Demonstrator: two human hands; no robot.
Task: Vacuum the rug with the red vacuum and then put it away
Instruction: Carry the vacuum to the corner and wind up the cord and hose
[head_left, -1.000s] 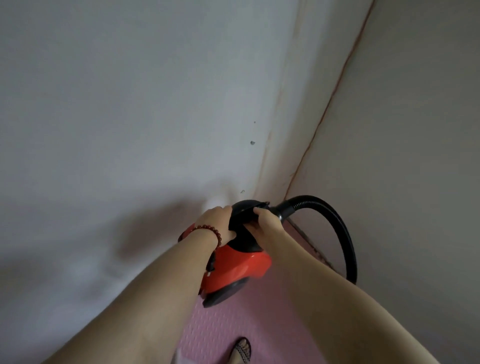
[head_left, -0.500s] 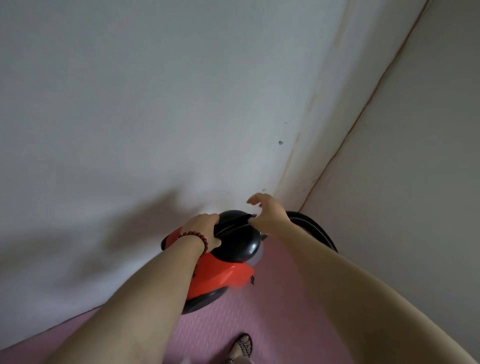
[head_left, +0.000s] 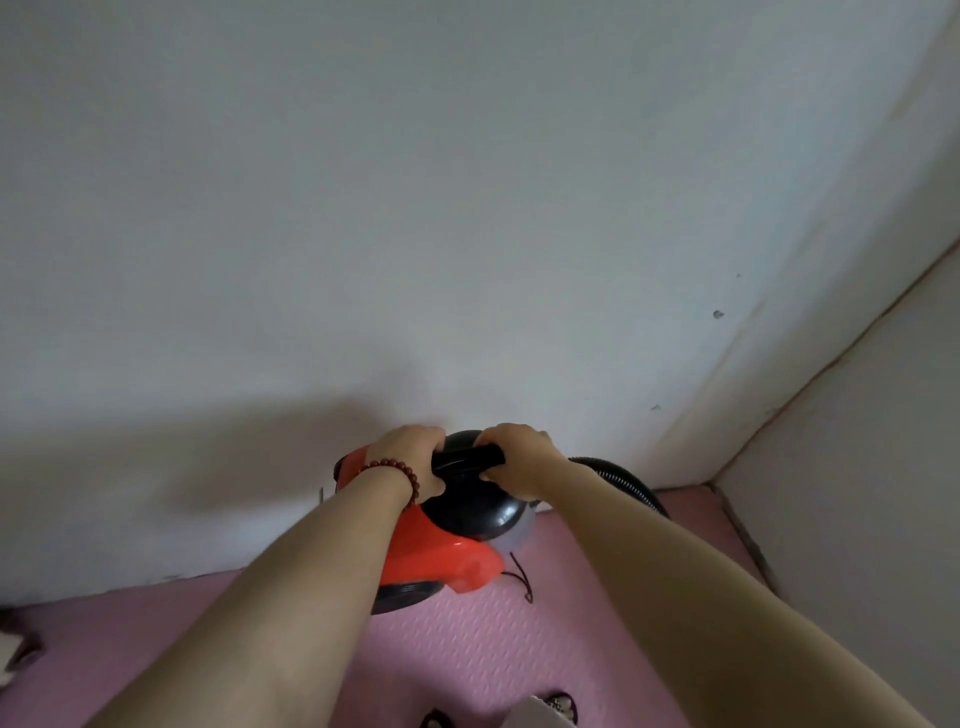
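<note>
The red vacuum (head_left: 439, 556), with a black domed top, stands on the pink textured mat (head_left: 483, 654) close to the white wall. My left hand (head_left: 410, 460), with a dark red bead bracelet on the wrist, grips the left end of the black handle. My right hand (head_left: 519, 454) grips the handle's right end. The black ribbed hose (head_left: 623, 480) curves off to the right behind my right forearm. A thin dark cord (head_left: 522, 579) hangs at the vacuum's right side.
A white wall (head_left: 415, 234) fills the upper view and meets a second wall (head_left: 872, 467) in a corner at the right. My sandalled foot (head_left: 561, 706) shows at the bottom. A dark object (head_left: 21, 649) lies at the left edge of the mat.
My right hand, lifted off and open half a second ago, has come down and closed on the handle. The view has swung left, so the corner now lies further right.
</note>
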